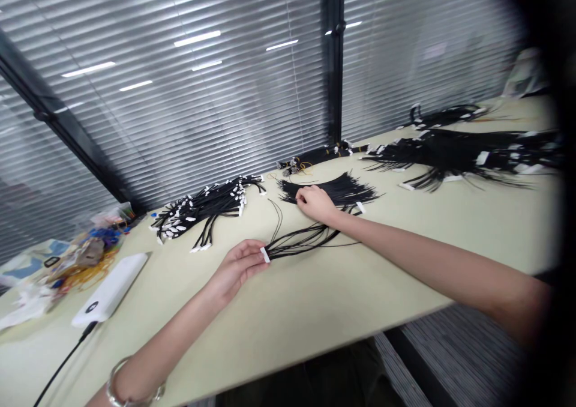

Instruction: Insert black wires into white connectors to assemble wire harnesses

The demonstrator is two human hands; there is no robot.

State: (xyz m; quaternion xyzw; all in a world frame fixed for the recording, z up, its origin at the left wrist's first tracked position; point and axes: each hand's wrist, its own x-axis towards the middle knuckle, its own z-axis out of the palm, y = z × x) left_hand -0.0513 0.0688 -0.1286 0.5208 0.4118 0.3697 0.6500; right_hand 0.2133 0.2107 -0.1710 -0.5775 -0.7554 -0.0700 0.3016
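Near the middle of the table, my left hand (245,260) pinches a white connector (265,254) at one end of a black wire harness (299,241). The harness's wires fan out to the right and pass beneath my right forearm, where another white connector (360,207) shows. My right hand (315,203) rests at the near left edge of a pile of loose black wires (344,188). Its fingers are curled together, and whatever they may hold is too small to make out.
Bundled harnesses with white connectors (211,203) lie at the left back, and a larger heap of harnesses (468,152) at the right. A white power bank (110,290) with a cable sits left, beside a clutter of bags and yellow bands (92,269). Blinds (225,95) stand behind the table.
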